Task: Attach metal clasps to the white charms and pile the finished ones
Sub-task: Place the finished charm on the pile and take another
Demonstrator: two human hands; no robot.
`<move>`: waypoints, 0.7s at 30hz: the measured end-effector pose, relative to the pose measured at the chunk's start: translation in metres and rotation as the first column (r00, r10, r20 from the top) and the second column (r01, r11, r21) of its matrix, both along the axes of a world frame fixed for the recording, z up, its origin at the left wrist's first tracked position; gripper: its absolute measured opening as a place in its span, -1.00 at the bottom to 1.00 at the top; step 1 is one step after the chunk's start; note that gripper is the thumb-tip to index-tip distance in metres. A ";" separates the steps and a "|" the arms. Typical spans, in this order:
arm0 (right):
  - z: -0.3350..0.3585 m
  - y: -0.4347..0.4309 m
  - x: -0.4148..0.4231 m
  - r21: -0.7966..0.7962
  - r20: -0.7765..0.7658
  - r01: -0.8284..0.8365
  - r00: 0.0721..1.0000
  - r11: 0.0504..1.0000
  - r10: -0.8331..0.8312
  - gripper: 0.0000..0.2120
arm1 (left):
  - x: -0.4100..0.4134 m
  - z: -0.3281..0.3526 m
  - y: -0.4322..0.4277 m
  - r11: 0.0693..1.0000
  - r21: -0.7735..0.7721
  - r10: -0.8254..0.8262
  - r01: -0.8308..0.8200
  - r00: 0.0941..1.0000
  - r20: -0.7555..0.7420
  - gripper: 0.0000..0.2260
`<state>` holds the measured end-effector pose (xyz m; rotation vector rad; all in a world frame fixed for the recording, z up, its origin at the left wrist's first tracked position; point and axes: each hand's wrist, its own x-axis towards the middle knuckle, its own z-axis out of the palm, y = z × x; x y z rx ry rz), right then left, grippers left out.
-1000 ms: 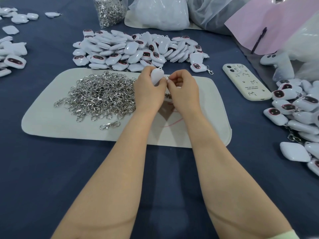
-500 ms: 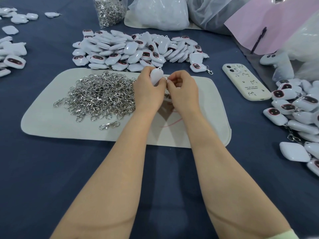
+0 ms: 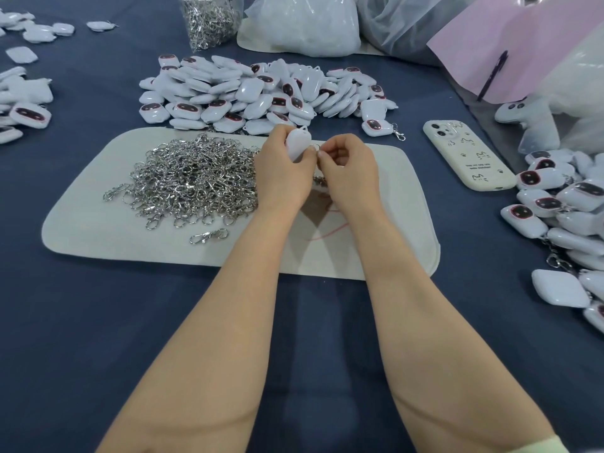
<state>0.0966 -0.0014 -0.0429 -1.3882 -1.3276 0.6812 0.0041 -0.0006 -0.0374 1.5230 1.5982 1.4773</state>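
Clasp pile (image 3: 192, 181) covers the left half of the mat (image 3: 98, 230), w/ one loose clasp (image 3: 209, 237) nr its near edge. Over the mat's far edge, L hand (image 3: 281, 171) curls round a charm (image 3: 297, 145), loop up. R hand (image 3: 349, 168) pinches a ring (image 3: 316, 146) against the charm's side, fingertips of both hands touching. Charm heap (image 3: 261, 93) lies past the far edge. Phone (image 3: 467, 155) sits off the mat's right edge. Clasped charms (image 3: 562, 204) are piled at the right edge of the table (image 3: 98, 322).
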 end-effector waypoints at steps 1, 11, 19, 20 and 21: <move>0.000 0.000 0.000 -0.001 -0.001 -0.003 1.000 1.000 0.003 -0.89 | 0.000 0.000 0.000 1.000 0.003 0.001 -0.001 1.000 -0.003 -0.84; 0.001 -0.004 -0.001 0.036 0.143 -0.071 0.988 0.997 0.066 -0.87 | -0.002 0.000 -0.001 1.000 -0.014 0.013 -0.013 1.000 -0.028 -0.84; 0.002 -0.007 0.000 0.073 0.202 -0.100 0.976 0.992 0.084 -0.87 | -0.007 0.003 0.000 0.996 -0.072 -0.055 0.057 0.998 0.026 -0.81; 0.002 -0.007 0.000 0.072 0.209 -0.101 0.974 0.992 0.084 -0.87 | -0.007 0.003 0.000 0.995 -0.079 -0.059 0.061 0.998 0.025 -0.81; 0.002 -0.007 0.001 0.073 0.211 -0.100 0.974 0.992 0.083 -0.87 | -0.007 0.003 -0.001 0.994 -0.089 -0.066 0.068 0.998 0.026 -0.81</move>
